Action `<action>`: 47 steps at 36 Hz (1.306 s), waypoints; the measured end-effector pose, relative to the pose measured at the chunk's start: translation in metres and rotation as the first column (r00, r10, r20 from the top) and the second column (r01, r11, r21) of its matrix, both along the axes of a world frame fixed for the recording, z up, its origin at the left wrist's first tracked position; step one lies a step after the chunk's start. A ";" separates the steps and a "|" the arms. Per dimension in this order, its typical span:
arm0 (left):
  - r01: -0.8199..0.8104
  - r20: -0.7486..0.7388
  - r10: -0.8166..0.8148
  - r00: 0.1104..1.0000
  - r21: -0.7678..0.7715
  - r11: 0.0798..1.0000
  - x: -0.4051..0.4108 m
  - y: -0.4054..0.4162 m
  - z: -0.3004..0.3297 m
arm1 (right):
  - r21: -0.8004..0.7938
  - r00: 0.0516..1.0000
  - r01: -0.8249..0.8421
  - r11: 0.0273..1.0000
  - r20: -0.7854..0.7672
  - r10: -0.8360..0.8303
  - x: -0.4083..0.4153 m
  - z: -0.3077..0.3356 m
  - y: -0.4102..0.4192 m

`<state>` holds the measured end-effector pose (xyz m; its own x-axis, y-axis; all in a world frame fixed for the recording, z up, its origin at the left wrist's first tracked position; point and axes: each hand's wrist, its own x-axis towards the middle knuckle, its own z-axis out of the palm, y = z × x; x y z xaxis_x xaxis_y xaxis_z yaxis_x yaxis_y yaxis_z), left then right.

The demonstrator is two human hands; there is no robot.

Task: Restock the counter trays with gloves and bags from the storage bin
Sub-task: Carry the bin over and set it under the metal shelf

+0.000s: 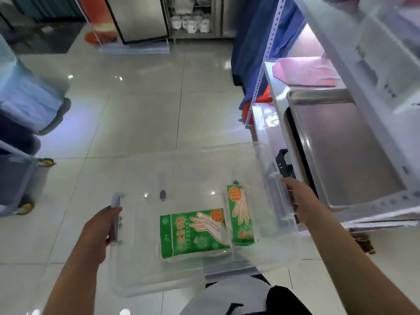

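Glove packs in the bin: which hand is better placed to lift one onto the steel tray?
Right. The right hand grips the bin on the tray side, with the upright pack nearest it. The left hand holds the far side.

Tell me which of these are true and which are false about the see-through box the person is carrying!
1. Both hands hold the clear storage bin, the left hand on one side and the right hand on the other. True.
2. The bin holds two green glove packs, a big one and a narrower one. True.
3. The glove packs are red. False: they are green with a hand drawn on them.
4. The metal tray on the shelf is piled with gloves. False: no gloves show in it.
5. The bin has its lid on. False: it is open on top.
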<state>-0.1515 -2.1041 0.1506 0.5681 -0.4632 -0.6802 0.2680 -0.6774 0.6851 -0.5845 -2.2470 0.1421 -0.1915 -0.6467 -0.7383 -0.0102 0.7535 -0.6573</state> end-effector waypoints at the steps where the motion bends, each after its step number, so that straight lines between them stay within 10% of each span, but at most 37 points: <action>1: 0.013 0.012 -0.013 1.000 0.011 1.000 0.006 -0.023 0.004 | 0.003 1.000 0.019 1.000 0.010 -0.020 0.006 -0.003 -0.018; 25: 0.690 0.094 -0.694 0.714 0.076 0.720 0.058 -0.581 -0.023 | 0.105 0.795 0.606 0.789 -0.119 -0.595 0.088 -0.050 -0.264; 38: 0.977 -0.025 -0.981 0.193 0.102 0.190 -0.004 -0.866 -0.103 | 0.162 0.162 0.980 0.115 -0.319 -0.934 0.234 -0.022 -0.352; 47: 0.980 -0.032 -0.992 -0.125 0.154 -0.129 -0.036 -0.940 -0.092 | 0.104 -0.110 0.984 -0.145 -0.289 -0.951 0.304 -0.007 -0.393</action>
